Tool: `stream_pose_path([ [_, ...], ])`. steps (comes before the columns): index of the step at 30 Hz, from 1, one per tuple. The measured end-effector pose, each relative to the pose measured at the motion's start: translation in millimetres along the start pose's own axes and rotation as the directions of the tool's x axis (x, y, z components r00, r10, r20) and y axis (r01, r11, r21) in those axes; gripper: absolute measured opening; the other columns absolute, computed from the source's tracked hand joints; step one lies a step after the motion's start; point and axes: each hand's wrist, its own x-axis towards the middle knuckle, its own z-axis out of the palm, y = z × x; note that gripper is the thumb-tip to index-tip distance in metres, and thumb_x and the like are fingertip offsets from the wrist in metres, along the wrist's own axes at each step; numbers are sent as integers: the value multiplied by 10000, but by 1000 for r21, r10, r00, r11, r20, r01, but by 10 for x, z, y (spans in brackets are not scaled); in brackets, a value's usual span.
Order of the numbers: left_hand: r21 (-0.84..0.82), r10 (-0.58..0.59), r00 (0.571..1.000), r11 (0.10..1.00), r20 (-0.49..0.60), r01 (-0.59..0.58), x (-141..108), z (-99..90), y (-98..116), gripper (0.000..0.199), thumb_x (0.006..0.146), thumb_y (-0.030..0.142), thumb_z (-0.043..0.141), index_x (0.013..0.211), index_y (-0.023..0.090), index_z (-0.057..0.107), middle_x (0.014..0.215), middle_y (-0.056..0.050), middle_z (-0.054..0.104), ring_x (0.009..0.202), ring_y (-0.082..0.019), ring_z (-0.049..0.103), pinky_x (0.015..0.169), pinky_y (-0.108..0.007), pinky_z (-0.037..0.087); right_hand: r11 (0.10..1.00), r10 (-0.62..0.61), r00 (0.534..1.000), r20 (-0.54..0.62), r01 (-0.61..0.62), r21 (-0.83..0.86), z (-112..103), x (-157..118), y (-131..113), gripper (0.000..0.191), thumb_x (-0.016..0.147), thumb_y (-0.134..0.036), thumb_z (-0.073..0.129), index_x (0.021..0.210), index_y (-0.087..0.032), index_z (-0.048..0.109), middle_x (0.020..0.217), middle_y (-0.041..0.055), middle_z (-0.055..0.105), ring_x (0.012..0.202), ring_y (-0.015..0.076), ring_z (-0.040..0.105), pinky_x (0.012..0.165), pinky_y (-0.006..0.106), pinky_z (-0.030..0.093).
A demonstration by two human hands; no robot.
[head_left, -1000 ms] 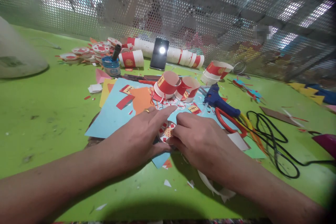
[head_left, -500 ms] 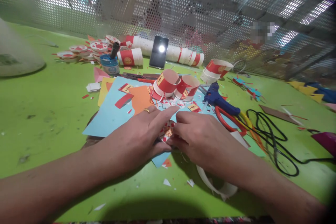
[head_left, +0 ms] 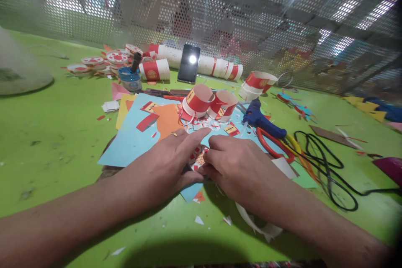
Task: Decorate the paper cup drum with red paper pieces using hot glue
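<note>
A small round white paper piece with red patches and a gold pattern (head_left: 200, 158) sits between my hands, partly covered by fingers. My left hand (head_left: 166, 155) curves around its left side, with thumb and forefinger at the edge. On the other side, my right hand (head_left: 234, 161) has its fingertips pinched together against the right part. Just beyond stand two cut red-and-white paper cups (head_left: 198, 100), with paper scraps around them. Beneath lies light blue paper (head_left: 125, 142) with an orange sheet (head_left: 168, 119) on it.
A blue glue gun (head_left: 264, 120) and orange-handled scissors (head_left: 266, 144) lie right of my hands, beside a black cord (head_left: 333, 176). Farther back are a phone (head_left: 189, 63), a row of paper cups (head_left: 216, 65), a blue jar (head_left: 130, 78) and decorated discs (head_left: 117, 57). A perforated screen (head_left: 220, 12) borders the table.
Both hands stay around the round paper piece with only slight finger shifts. Its gold pattern shows a little more now. The view has moved very slightly.
</note>
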Motion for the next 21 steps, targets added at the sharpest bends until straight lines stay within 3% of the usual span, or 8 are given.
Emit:
stream_pose_path([
  [14, -1, -6, 1000, 1000, 12, 6, 1, 7, 4, 728, 825, 280, 704, 1408, 161, 284, 1097, -129, 619, 1004, -268, 577, 832, -399, 497, 1000, 11, 1000, 28, -11, -4, 9, -1, 13, 180, 844, -129, 627, 672, -173, 593, 691, 16, 563, 596, 169, 472, 546, 326, 234],
  [21, -33, -33, 999, 999, 40, 34, 18, -14, 15, 691, 848, 301, 673, 1408, 166, 290, 1122, -141, 620, 1014, -275, 594, 839, -418, 503, 990, 36, 996, 78, -47, 134, -65, -11, -5, 171, 883, -145, 557, 720, -152, 607, 729, 19, 549, 656, 158, 477, 579, 316, 278],
])
